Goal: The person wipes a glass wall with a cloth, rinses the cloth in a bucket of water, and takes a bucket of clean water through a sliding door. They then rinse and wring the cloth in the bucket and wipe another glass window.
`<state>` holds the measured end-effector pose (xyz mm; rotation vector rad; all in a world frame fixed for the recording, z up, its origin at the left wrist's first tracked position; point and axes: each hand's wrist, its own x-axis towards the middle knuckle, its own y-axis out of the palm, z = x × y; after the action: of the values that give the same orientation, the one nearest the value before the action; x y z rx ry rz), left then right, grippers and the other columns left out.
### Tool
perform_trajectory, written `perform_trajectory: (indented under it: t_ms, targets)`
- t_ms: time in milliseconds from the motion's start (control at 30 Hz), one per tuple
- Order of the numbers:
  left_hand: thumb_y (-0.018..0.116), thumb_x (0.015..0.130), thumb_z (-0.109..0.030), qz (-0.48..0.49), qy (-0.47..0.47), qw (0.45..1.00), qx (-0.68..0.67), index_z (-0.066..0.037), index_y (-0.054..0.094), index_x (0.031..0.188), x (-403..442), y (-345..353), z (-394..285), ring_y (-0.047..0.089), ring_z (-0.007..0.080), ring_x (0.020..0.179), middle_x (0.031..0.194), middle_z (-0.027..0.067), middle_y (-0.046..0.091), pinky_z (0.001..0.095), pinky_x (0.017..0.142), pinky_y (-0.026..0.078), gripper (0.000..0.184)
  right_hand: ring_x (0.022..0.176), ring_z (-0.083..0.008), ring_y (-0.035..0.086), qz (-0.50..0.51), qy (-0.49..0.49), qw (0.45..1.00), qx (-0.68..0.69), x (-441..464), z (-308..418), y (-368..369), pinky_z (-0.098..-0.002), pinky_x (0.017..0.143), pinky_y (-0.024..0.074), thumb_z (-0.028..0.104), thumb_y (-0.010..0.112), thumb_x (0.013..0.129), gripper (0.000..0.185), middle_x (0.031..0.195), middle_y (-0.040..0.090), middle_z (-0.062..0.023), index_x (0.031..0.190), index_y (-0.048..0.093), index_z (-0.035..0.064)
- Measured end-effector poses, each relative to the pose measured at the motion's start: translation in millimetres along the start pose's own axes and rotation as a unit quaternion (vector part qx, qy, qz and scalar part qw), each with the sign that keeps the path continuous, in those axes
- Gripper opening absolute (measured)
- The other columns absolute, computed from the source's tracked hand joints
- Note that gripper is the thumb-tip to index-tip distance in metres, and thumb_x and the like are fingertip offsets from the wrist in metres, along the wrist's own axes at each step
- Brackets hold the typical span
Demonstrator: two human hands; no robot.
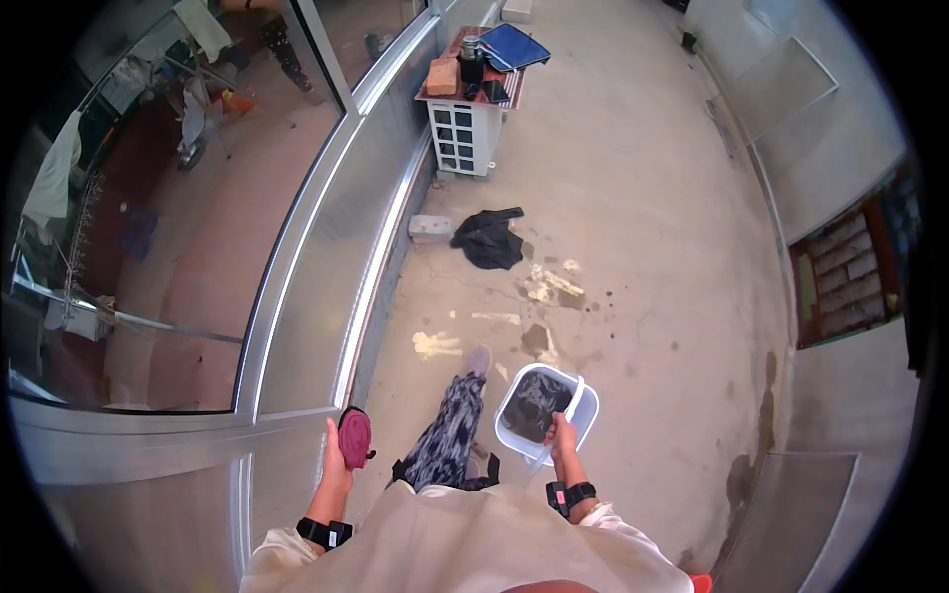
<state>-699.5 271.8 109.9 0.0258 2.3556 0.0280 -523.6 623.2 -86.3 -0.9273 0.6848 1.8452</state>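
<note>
My right hand (562, 435) is closed round the handle of a pale bucket (587, 413), which hangs in front of me on the right. Dark grey liquid (535, 403) fills part of the bucket. On the left, close to the window wall, my left hand (337, 457) grips a maroon rolled bundle (355, 439) that looks like cloth, with a dark edge. A black garment (489, 238) lies crumpled on the concrete floor ahead, beside a grey block (430, 229).
A white cabinet (461, 138) against the left wall carries a brick (443, 76), a blue tray (515, 47) and dark items. Pale patches (437, 344) and wet spots mark the floor. A person's leg (287, 59) shows behind the glass. A brown-framed opening (848, 269) is at right.
</note>
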Motion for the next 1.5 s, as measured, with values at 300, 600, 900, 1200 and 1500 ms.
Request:
perform_trajectory:
  t_ms: [300, 600, 900, 1200, 1500]
  targets:
    - [0.042, 0.088, -0.048, 0.062, -0.009, 0.998, 0.021, -0.009, 0.058, 0.097, 212.5, 215.1, -137.9, 0.059, 0.0174, 0.064, 0.08, 0.0051, 0.063, 0.0322, 0.051, 0.045, 0.044, 0.038, -0.0115, 0.03, -0.198, 0.032, 0.959, 0.199, 129.3, 187.7, -90.8, -0.0303, 0.037, 0.0296, 0.027, 0.055, 0.076, 0.026, 0.048, 0.03, 0.0035, 0.06, 0.036, 0.0186]
    - [0.055, 0.084, -0.012, 0.404, 0.319, 0.783, 0.35, 0.001, 0.065, 0.094, 312.4, 550.8, -361.8, 0.058, 0.0107, 0.083, 0.09, 0.0063, 0.064, 0.0233, 0.074, 0.044, 0.019, 0.039, -0.0094, 0.028, -0.293, 0.064, 0.922, 0.244, 241.4, 393.7, -133.6, -0.0268, 0.04, 0.0271, 0.023, 0.051, 0.078, 0.025, 0.049, 0.027, 0.005, 0.061, 0.033, 0.0183]
    - [0.064, 0.071, -0.017, 0.462, 0.768, 0.153, 0.417, -0.017, 0.066, 0.093, 218.5, 856.3, -614.1, 0.039, 0.005, 0.047, 0.067, -0.0058, 0.054, 0.0207, 0.041, 0.022, 0.023, 0.039, -0.0131, 0.028, -0.315, 0.065, 0.907, 0.272, 425.7, 605.3, -108.0, -0.0324, 0.041, 0.031, 0.021, 0.045, 0.076, 0.021, 0.048, 0.025, 0.0008, 0.061, 0.031, 0.0161]
    - [0.052, 0.074, -0.021, 0.553, 0.819, 0.048, 0.146, -0.006, 0.052, 0.06, 345.1, 1098.4, -710.9, 0.051, 0.0234, 0.056, 0.059, 0.008, 0.05, 0.0335, 0.037, 0.034, 0.02, 0.04, -0.0103, 0.031, -0.226, 0.043, 0.931, 0.283, 607.0, 876.5, -17.7, -0.0323, 0.044, 0.0333, 0.025, 0.046, 0.077, 0.021, 0.048, 0.029, 0.0056, 0.062, 0.033, 0.018]
    - [0.055, 0.065, -0.008, 0.388, 0.906, 0.04, 0.163, 0.001, 0.056, 0.069, 491.4, 1301.1, -863.7, 0.051, 0.0181, 0.055, 0.064, 0.0126, 0.056, 0.0288, 0.041, 0.029, 0.01, 0.039, -0.0139, 0.029, -0.223, 0.035, 0.952, 0.207, 838.1, 1150.5, 82.6, -0.0389, 0.041, 0.0357, 0.029, 0.044, 0.08, 0.023, 0.049, 0.027, 0.0029, 0.064, 0.032, 0.017]
